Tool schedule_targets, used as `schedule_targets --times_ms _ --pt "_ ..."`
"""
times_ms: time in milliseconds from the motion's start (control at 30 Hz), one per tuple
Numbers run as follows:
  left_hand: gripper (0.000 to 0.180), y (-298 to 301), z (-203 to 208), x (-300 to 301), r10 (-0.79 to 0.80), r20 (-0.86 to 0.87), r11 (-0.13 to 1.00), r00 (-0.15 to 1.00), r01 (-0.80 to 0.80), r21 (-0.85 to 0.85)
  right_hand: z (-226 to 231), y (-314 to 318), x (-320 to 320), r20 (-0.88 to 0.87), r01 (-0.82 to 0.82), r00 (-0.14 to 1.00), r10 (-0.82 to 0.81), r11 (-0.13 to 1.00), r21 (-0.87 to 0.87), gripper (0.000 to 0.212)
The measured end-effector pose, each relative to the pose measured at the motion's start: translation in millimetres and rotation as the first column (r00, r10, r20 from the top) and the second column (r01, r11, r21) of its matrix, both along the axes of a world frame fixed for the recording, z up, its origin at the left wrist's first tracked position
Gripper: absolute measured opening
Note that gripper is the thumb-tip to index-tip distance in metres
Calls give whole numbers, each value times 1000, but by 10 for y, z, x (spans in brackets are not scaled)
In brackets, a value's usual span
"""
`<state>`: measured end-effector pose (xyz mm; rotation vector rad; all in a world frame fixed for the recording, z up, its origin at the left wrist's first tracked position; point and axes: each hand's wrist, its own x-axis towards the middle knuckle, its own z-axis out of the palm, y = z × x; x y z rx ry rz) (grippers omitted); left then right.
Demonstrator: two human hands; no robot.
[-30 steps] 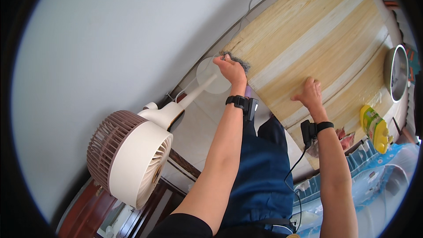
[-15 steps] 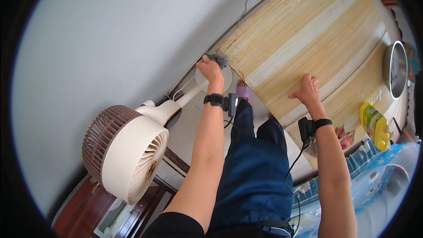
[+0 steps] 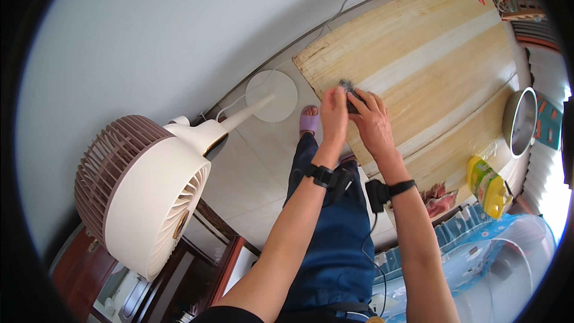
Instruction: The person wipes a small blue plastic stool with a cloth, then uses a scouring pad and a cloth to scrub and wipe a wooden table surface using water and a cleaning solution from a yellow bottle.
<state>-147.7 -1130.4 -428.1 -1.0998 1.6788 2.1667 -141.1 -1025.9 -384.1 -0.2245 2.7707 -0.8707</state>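
A grey, curly steel wool scourer is between my two hands, over the near left part of the wooden table top. My left hand is closed on its left side, the fingers bunched upward. From the right, my right hand lays its fingers over the scourer, thumb tucked toward the left hand. The hands partly cover the scourer, so its underside is hidden. Both wrists carry black straps with small black devices and cables.
A beige fan with a round base stands at left by the wall. On the table's right are a metal bowl, a yellow bottle and a red-and-white crumpled wrapper. Blue patterned plastic hangs at lower right.
My left hand has brought the scourer rightward from beyond the table's left corner. My right hand has left the table surface and moved left to meet it. The view has shifted.
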Motion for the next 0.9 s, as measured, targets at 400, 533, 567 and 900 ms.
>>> schedule_targets --times_ms 400,533,567,900 --pt "63 -107 -808 46 566 282 743 774 -628 232 -428 -587 -481 -52 -35 998 33 999 -28 23" --pt "74 42 -473 -230 529 392 835 752 -543 -85 -555 -640 -1132 18 -168 985 171 981 -94 19" --pt "75 68 -492 -235 534 395 837 747 -535 -119 -542 -606 -1252 63 -215 972 224 969 -125 19" --pt "71 -1 -652 -151 495 172 853 851 -439 -283 -515 -439 -890 103 -223 965 243 960 -169 16"
